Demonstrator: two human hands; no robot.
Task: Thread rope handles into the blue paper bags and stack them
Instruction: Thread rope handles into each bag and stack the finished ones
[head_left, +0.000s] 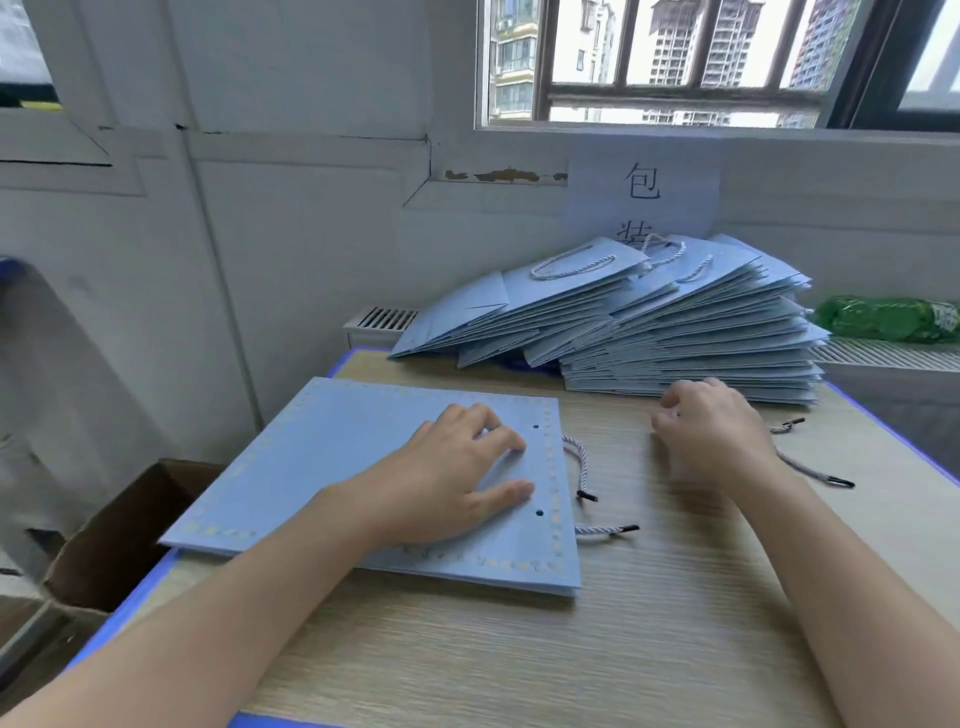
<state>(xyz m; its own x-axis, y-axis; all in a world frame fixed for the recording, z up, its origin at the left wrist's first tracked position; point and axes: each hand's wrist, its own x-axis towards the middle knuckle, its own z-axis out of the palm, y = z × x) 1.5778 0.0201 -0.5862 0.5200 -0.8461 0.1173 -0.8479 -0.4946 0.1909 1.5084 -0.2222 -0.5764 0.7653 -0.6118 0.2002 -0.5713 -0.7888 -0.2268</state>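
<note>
Head view: right hand (714, 434) hides rope (810, 467) middle.

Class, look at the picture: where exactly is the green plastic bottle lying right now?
The green bottle lies on its side at the far right of the head view, on the white radiator ledge under the window, just right of the tall stack of blue bags.

A white paper sign (644, 189) on the far wall bore the character 包. Below it stood 装, partly hidden by stacked bags (675, 322).
</note>
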